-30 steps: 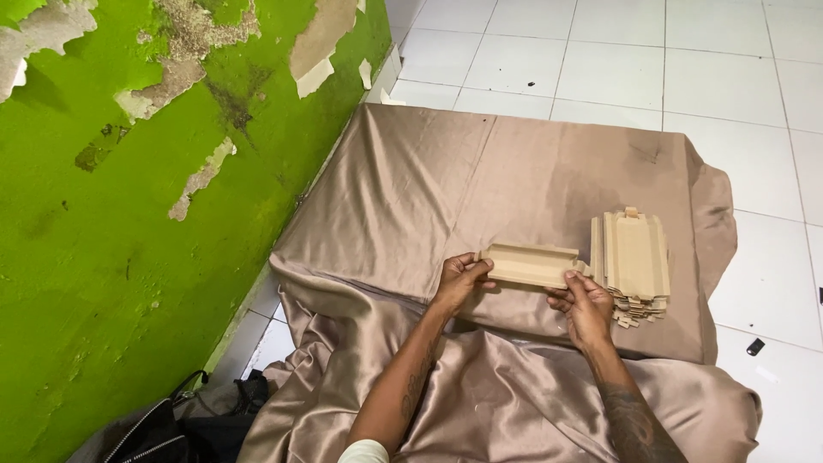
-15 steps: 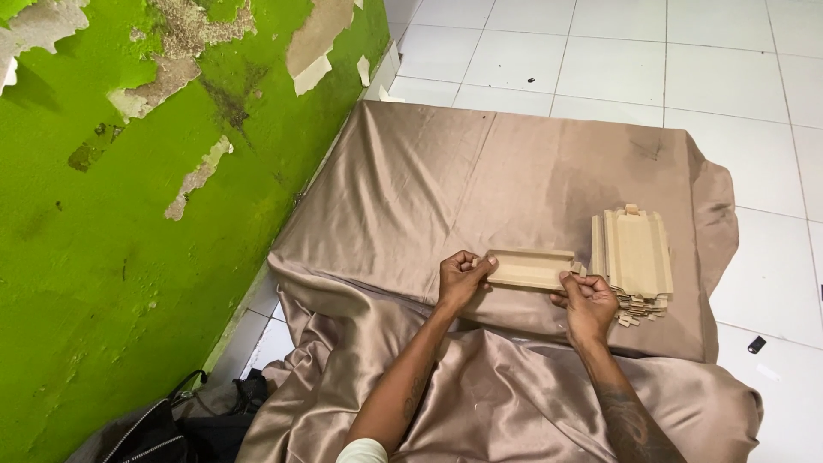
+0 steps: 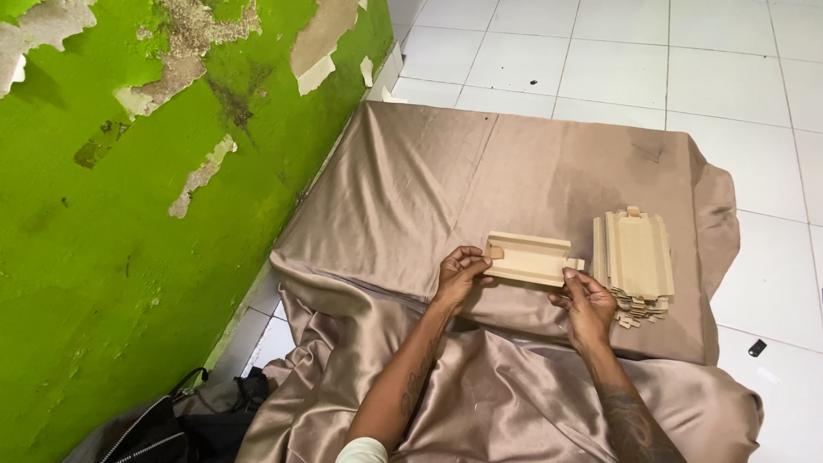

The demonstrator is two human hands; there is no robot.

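No packages, labels, signs or screens, as far as this high view shows.

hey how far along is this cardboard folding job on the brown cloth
Done: a stack of flat cardboard pieces sits on the brown cloth, right of the hands. In hand: one cardboard piece, gripped at its ends by the left hand and right hand, its long edges raised. Left: no separate pile shows, so the remaining share is unclear.

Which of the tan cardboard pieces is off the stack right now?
The flat tan cardboard piece held between left hand and right hand; the others lie stacked on the brown cloth.
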